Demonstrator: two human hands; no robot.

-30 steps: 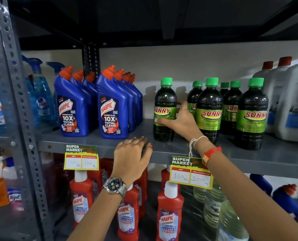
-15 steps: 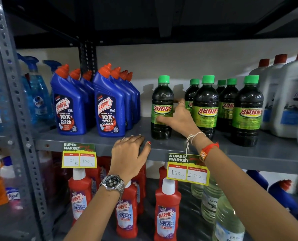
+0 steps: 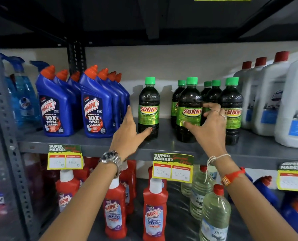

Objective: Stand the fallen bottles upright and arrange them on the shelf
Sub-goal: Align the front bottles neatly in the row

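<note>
Several dark Sunny bottles with green caps stand upright on the grey middle shelf (image 3: 167, 146). One lone Sunny bottle (image 3: 149, 108) stands apart on the left of the group. My left hand (image 3: 127, 134) is open beside it, thumb tip touching its base, fingers pointing up. My right hand (image 3: 209, 126) is spread at the front Sunny bottle of the group (image 3: 190, 110), thumb on its label and fingers at its right side, not clasped. Another Sunny bottle (image 3: 232, 110) stands just right of that hand. No bottle lies on its side in view.
Blue Harpic bottles (image 3: 96, 105) stand in rows close to my left hand. White jugs (image 3: 270, 98) fill the shelf's right end. Price tags (image 3: 172, 167) hang from the shelf edge. Red Harpic bottles (image 3: 155, 209) and clear bottles (image 3: 214, 214) stand below.
My right hand left the lone Sunny bottle and moved right to the front bottle of the group. My left hand rose from the shelf edge to the lone bottle's base.
</note>
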